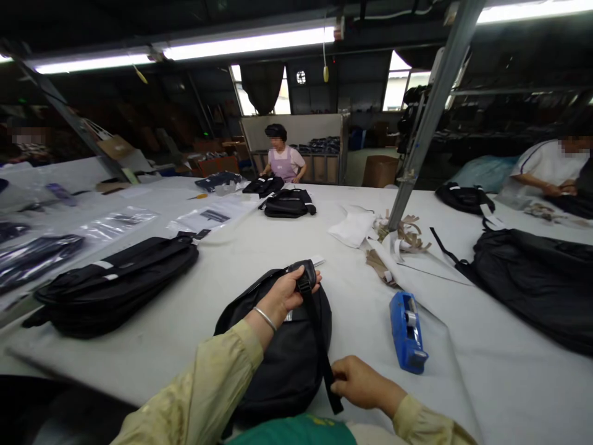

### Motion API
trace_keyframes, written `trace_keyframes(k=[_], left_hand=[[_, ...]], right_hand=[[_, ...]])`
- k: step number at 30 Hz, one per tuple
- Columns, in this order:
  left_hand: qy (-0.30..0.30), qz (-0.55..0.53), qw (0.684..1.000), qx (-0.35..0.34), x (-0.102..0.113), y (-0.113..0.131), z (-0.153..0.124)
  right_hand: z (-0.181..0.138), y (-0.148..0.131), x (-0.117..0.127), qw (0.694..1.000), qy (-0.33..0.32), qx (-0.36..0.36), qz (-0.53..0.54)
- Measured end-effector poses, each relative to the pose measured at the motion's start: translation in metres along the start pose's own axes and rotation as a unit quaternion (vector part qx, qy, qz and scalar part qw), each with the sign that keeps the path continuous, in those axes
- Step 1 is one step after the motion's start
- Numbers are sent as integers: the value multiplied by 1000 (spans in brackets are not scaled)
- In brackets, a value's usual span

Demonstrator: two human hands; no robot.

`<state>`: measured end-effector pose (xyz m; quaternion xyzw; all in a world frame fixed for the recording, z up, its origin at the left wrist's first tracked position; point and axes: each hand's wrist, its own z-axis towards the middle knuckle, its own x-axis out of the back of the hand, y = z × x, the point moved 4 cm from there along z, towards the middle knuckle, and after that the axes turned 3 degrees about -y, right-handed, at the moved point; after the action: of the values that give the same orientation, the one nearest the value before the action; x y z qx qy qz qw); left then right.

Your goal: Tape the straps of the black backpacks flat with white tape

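A black backpack (278, 358) lies on the white table right in front of me. My left hand (290, 289), with a bangle at the wrist, is closed around the upper end of a black strap, where a buckle (304, 284) shows by the fingers. The strap (317, 327) runs down along the right side of the backpack. Lower down, my right hand (356, 380) pinches this strap close to its loose end. A white tag (317, 261) sticks out just beyond my left hand.
A blue tape dispenser (407, 334) stands to the right, near a metal post (430, 117) with paper scraps around its foot. More black bags lie left (125, 278), ahead (288, 204) and right (537, 278). Co-workers are across the table and at both sides.
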<state>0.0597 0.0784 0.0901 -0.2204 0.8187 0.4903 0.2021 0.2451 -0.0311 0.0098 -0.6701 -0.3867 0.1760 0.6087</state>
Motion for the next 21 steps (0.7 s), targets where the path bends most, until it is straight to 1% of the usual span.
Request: trace_keyframes(k=[1, 3, 4, 6, 8, 11, 13, 15, 17, 19, 21], left_hand=[[2, -1, 1000, -3, -3, 0, 2], [2, -4, 1000, -9, -9, -3, 4], [0, -5, 1000, -13, -12, -6, 5], [-4, -6, 1000, -23, -16, -11, 5], [-6, -17, 999, -33, -14, -14, 6], [-30, -26, 998, -40, 1, -20, 9], [-54, -13, 997, -46, 16, -26, 13], [-60, -5, 997, -51, 31, -33, 17], [-63, -11, 997, -32, 41, -41, 21], [-71, -16, 997, -4, 44, -43, 24], [-70, -26, 997, -8, 44, -38, 27]], right_hand=[[6, 5, 3, 999, -10, -8, 45], [23, 1, 12, 989, -13, -1, 144], [33, -5, 16, 984, -1, 13, 179], [53, -20, 23, 976, 38, 45, 212], [71, -27, 24, 966, 88, 50, 237], [92, -21, 20, 946, 173, 29, 273], [104, -16, 18, 939, 203, 25, 275], [114, -15, 18, 941, 210, 23, 265], [121, -17, 19, 942, 214, 19, 259], [125, -17, 19, 944, 210, 18, 253], [126, -12, 18, 950, 196, 9, 243]])
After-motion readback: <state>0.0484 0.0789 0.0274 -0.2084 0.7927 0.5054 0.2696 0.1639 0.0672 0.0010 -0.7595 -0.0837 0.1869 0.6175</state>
